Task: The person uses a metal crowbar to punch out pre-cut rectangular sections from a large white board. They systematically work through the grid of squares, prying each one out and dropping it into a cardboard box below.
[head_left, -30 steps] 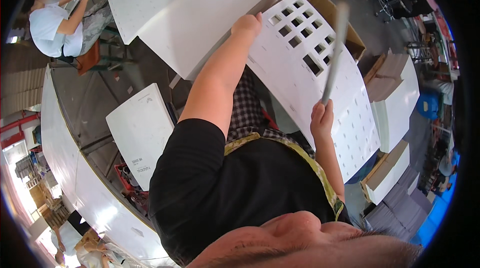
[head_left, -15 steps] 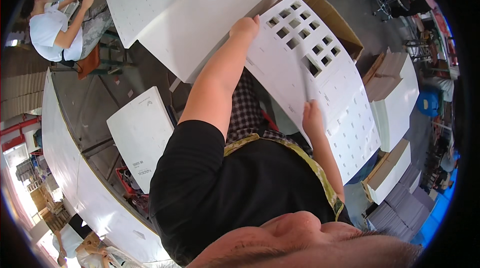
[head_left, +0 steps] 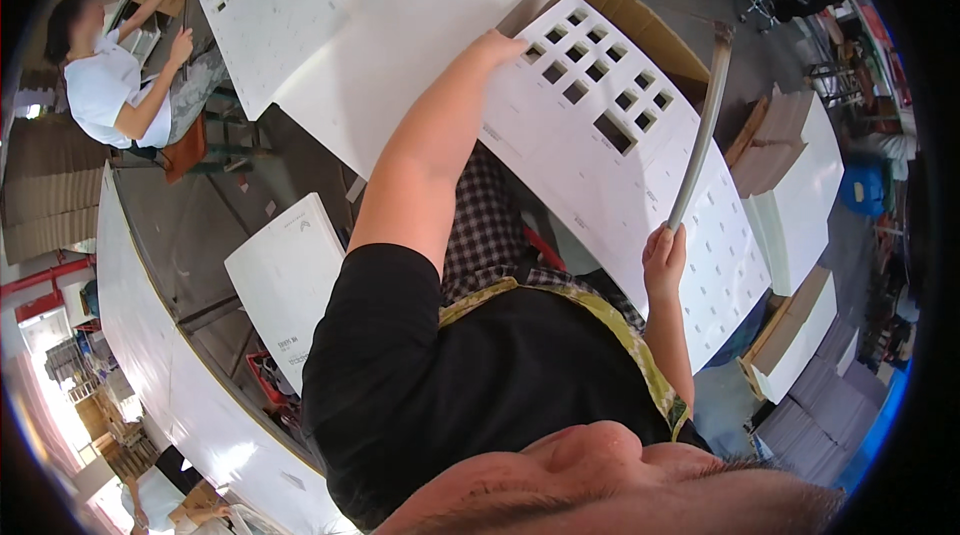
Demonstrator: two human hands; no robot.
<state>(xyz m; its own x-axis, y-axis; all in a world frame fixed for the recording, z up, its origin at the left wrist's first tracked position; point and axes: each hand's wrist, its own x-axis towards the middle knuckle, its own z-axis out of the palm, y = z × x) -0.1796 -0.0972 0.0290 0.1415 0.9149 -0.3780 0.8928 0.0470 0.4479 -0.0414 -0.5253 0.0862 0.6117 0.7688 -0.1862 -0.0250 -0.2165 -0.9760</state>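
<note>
**Bare hands at work on a white stack pierced with square holes, a long bar raised above it**

Seen from above, a thick white stack of printed sheets (head_left: 620, 190) slants away from a seated person in a black T-shirt. Small square holes and one larger rectangle pierce its left end; small printed marks dot the remainder. A brown cardboard box (head_left: 650, 32) stands along its far edge.

The left hand (head_left: 498, 49) rests at the stack's left edge, just beside the holes; whether its fingers grip cannot be told. The right hand (head_left: 663, 253) is closed round the lower end of a long, grey, metal-looking bar (head_left: 700, 150), held in front of the stack's right half, its darkened tip showing beyond the far edge.

The step in hand seems to be steadying the stack with one hand while wielding the bar with the other. A next move with the bar would call for a firm left hold, fingers clear of its path.

At upper left, a co-worker in white (head_left: 115, 95) holds a dark rod (head_left: 187, 10).
</note>
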